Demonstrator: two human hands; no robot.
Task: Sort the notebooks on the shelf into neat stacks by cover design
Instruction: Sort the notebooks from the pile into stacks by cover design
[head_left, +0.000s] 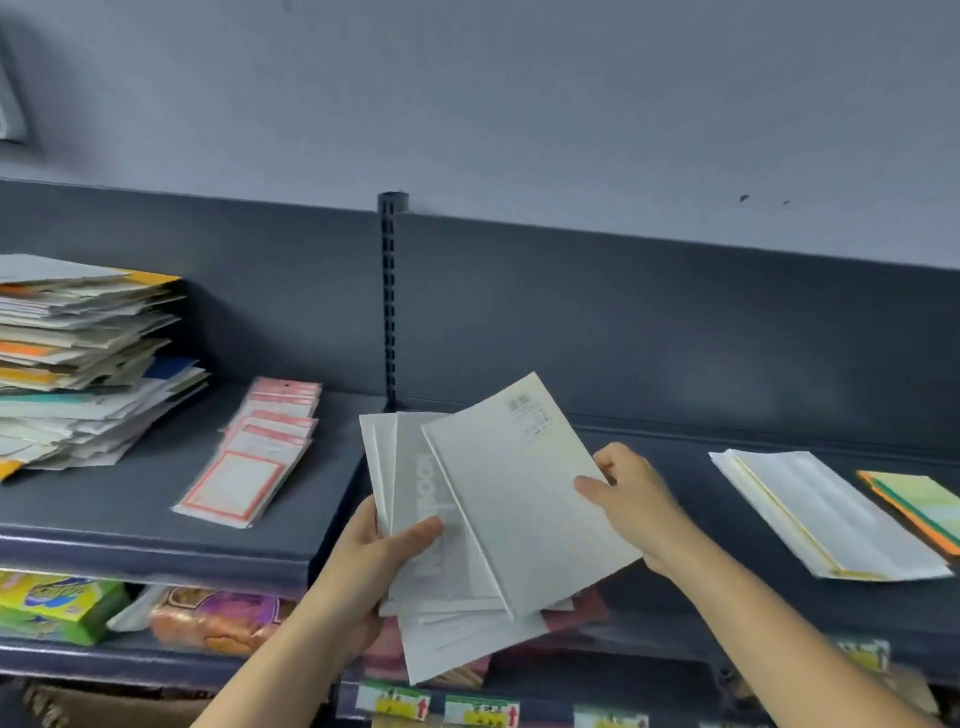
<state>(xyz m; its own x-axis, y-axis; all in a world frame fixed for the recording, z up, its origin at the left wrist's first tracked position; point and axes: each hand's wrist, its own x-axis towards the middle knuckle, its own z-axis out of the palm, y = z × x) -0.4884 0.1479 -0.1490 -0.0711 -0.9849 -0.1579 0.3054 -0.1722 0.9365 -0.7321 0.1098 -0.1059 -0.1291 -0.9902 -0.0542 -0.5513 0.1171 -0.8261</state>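
The white notebooks (457, 587) sit fanned in our hands, just in front of the shelf (156, 540) edge, with the top notebook (519, 483) skewed to the right. To do this well, we judge we should slide that one free flat, check its cover, and lay it square on the white stack (826, 514) at right. Our left hand (384, 551) grips the bunch from below, thumb across the front. Our right hand (628, 493) pinches the top notebook's right edge.

A fanned bundle of pale grey paper notebooks (498, 499) is gripped by the left hand (374, 566). Its top cover is pinched by the right hand (631, 499). Right of the right fingers (605, 458), 1 flat white notebook stack (826, 514) is seen; left of the left fingers (366, 519), red-bordered label packs (249, 457).
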